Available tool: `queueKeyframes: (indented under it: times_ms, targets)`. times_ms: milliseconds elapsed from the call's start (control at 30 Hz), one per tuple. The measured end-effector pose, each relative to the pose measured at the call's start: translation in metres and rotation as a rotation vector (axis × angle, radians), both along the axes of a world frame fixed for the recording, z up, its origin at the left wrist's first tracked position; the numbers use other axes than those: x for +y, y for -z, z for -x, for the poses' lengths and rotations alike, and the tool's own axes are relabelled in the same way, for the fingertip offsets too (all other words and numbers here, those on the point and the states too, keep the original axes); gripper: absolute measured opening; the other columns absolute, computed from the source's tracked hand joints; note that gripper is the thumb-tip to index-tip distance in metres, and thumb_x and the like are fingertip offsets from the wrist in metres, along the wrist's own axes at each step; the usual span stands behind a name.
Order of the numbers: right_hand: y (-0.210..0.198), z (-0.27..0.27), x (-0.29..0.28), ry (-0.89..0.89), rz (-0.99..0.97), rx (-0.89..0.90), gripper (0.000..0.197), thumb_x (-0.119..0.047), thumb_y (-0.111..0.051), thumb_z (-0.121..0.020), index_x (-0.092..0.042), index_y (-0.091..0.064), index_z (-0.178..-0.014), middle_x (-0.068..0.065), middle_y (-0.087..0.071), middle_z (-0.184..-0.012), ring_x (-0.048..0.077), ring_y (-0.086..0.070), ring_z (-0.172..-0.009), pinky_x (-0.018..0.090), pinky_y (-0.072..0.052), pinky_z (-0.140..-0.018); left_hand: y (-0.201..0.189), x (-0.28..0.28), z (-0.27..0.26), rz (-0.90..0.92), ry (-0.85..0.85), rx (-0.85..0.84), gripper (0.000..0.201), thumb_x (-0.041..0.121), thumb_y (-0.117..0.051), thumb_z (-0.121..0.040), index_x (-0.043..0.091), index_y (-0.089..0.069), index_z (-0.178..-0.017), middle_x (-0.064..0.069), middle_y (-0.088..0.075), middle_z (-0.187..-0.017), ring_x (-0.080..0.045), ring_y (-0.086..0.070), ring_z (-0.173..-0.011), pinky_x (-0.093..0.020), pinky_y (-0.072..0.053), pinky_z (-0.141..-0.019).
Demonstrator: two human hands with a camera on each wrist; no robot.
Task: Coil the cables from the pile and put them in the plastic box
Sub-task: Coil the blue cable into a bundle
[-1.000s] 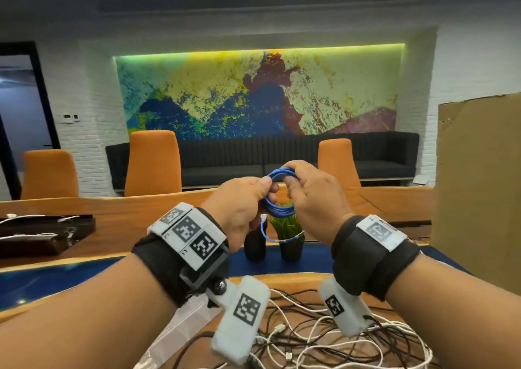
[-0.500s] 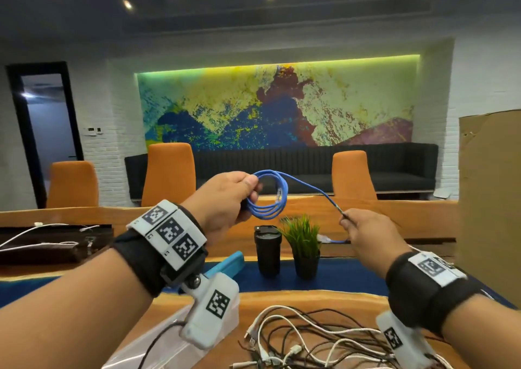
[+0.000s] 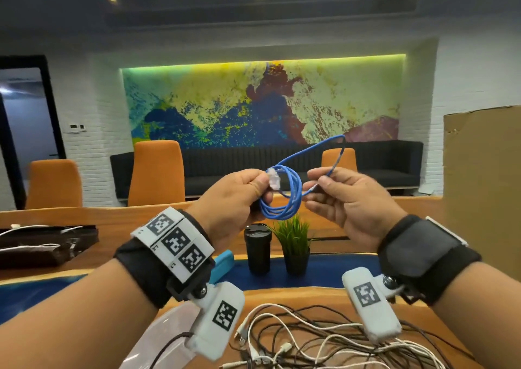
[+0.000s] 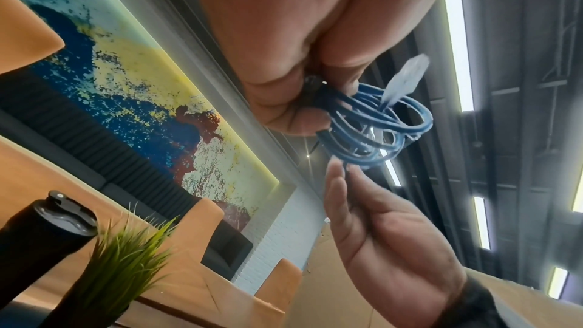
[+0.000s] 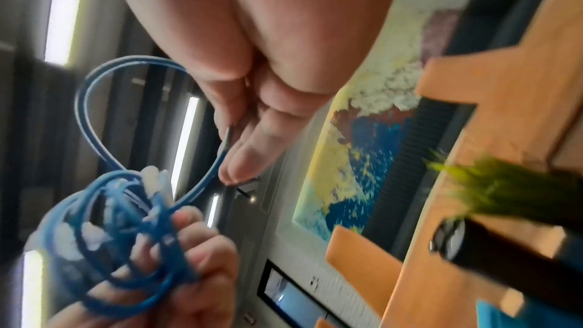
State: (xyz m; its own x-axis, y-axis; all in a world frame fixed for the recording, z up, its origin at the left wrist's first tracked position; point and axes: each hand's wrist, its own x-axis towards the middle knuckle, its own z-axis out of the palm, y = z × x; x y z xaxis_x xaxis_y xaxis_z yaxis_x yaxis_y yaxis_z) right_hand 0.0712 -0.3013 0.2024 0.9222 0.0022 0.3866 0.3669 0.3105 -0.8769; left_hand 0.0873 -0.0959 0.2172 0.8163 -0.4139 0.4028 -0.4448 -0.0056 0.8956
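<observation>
Raised at chest height, the left hand gripped the coiled blue network cable, its clear plug sticking up. The right hand pinched the cable's free end, a loose loop arching above. Below lay the tangled pile of white and black cables on the wooden table, beside the clear plastic box, contents unclear. Beyond stood a black tumbler and a small potted plant.

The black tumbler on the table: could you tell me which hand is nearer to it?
Left. The left hand, gripping the blue cable coil, hangs almost straight above the tumbler; the right hand, pinching the cable's loose end, is above and further to its right.
</observation>
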Motion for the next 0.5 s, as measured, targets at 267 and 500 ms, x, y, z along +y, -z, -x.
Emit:
queueKeyframes:
  times_ms: [267,500]
  targets:
    - [0.010,0.013,0.015,-0.438,-0.043,0.242,0.026,-0.029,-0.054,-0.078,-0.014,-0.073,-0.088,0.007,-0.065,-0.098,0.021,-0.060,-0.088,0.035,-0.042,-0.070,0.005,-0.016,-0.002,-0.009,-0.134,-0.332,0.028,0.025,-0.046,-0.103,0.008,-0.062,-0.088,-0.009,-0.055,-0.074,-0.020,-0.055,-0.067,-0.037,-0.055,-0.068]
    - [-0.001,0.025,0.027,-0.434,0.067,0.277,0.012,-0.010,-0.055,-0.093,-0.018,-0.056,-0.102,0.010,-0.065,-0.080,0.014,-0.061,-0.058,0.021,-0.052,-0.048,0.005,-0.017,-0.006,-0.144,-0.282,-0.602,0.022,0.020,-0.046,-0.104,0.014,-0.062,-0.090,-0.006,-0.059,-0.075,-0.013,-0.052,-0.067,-0.037,-0.048,-0.066]
